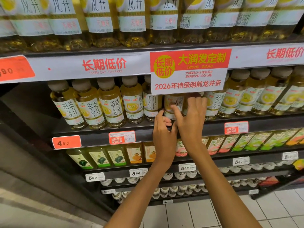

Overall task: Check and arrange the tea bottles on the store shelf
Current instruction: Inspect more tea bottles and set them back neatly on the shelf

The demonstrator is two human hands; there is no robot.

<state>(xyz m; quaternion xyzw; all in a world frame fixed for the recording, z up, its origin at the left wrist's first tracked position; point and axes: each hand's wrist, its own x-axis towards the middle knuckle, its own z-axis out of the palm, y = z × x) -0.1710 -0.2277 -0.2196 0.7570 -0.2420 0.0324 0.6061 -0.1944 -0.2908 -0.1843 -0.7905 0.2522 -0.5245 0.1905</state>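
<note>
Both arms reach up to the middle shelf (181,127). The left hand (163,135) and right hand (190,119) have fingers wrapped around one tea bottle (174,104) in the row's centre, under the red sign (189,71).

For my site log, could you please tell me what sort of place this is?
A supermarket drinks aisle, most likely: tiered shelves of tea bottles, an orange 4.90 price tag on the shelf edge, and a red promotional sign hanging above.
</note>
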